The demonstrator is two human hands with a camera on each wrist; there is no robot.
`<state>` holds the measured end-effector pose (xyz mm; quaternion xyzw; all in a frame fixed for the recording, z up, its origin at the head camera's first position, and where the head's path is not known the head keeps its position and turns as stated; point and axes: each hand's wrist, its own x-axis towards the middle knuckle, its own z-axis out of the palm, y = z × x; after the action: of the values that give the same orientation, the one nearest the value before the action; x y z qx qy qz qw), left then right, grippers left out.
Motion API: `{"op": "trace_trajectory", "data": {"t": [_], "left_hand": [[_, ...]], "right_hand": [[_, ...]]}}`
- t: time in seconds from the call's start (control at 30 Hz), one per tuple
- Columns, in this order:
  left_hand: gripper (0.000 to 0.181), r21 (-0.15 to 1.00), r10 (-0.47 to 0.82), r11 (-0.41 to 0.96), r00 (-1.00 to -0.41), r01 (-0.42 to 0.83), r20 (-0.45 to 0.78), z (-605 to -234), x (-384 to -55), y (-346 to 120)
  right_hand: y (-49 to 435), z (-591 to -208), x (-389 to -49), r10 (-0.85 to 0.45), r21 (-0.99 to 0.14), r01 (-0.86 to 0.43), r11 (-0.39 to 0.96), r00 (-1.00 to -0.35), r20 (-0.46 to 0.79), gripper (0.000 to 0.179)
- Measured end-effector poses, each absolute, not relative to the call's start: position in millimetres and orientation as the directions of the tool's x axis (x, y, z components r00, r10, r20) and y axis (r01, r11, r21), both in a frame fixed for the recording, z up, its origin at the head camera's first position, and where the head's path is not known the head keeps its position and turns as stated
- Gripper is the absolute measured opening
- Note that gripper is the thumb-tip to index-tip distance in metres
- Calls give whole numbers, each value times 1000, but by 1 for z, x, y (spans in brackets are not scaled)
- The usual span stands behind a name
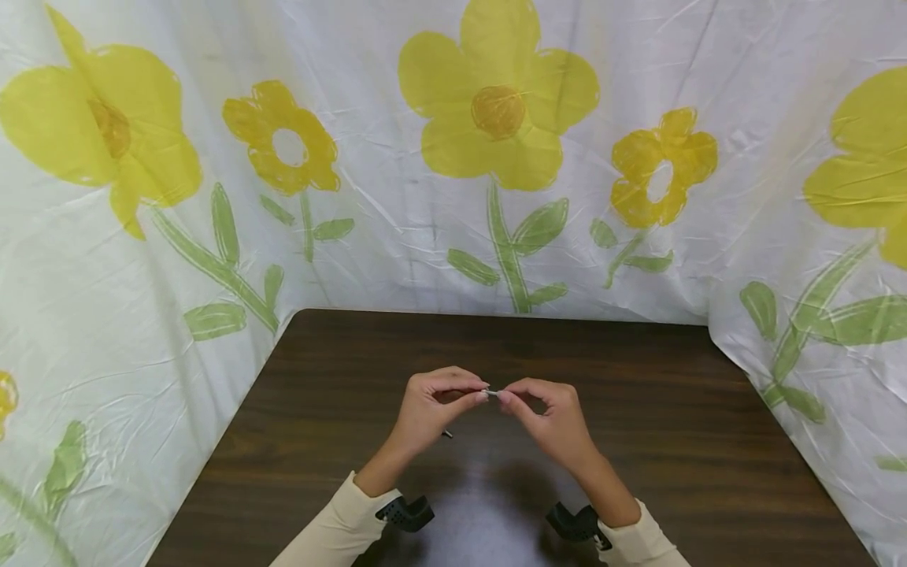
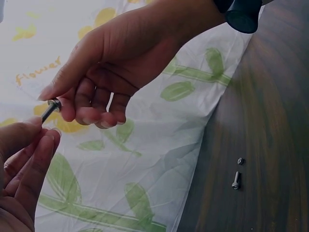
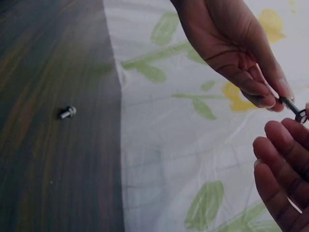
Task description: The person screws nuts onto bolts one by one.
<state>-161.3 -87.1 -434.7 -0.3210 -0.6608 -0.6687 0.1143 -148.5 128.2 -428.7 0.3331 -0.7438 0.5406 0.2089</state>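
Note:
Both hands meet above the table around a small metal bolt (image 1: 492,392). My left hand (image 1: 427,409) pinches its threaded shank (image 2: 47,114) between thumb and fingertips. My right hand (image 1: 556,417) holds the wider end between thumb and index finger, its other fingers loosely curled in the left wrist view. That wider end (image 3: 301,116) looks ring-like; whether it is the head or a nut, I cannot tell. On the table near my left hand lies a second bolt (image 2: 236,181), with a small nut (image 2: 240,161) just apart from it.
A dark wood-grain table (image 1: 602,370) spreads under both hands. Around its back and sides hangs a white curtain (image 1: 368,260) printed with yellow flowers. A black device sits on each wrist, over cream sleeves (image 1: 340,524).

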Motion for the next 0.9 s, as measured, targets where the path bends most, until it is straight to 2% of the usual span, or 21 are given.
{"op": "trace_trajectory", "data": {"t": [0.23, 0.4, 0.47, 0.57, 0.67, 0.9], "left_hand": [[12, 812, 263, -93, -772, 576, 578, -434, -160, -87], [13, 804, 235, -100, -771, 587, 592, -434, -161, -88], [13, 801, 229, -101, -770, 590, 596, -434, -161, -88], [13, 797, 225, -98, -767, 596, 601, -434, -161, -88], [13, 796, 225, -101, -766, 596, 602, -434, -161, -88], [12, 812, 236, -96, -780, 575, 580, -434, -160, -88]], "right_hand": [[124, -419, -143, -252, -661, -702, 264, -712, 655, 30], [132, -427, -148, -278, -707, -662, 246, -748, 603, 20], [134, -428, -149, -290, -704, -670, 234, -739, 607, 20], [137, -429, -151, -310, -670, -712, 212, -699, 644, 37], [137, -428, -152, -313, -633, -748, 198, -661, 682, 44], [134, -428, -151, -293, -610, -777, 156, -626, 722, 35]]}}
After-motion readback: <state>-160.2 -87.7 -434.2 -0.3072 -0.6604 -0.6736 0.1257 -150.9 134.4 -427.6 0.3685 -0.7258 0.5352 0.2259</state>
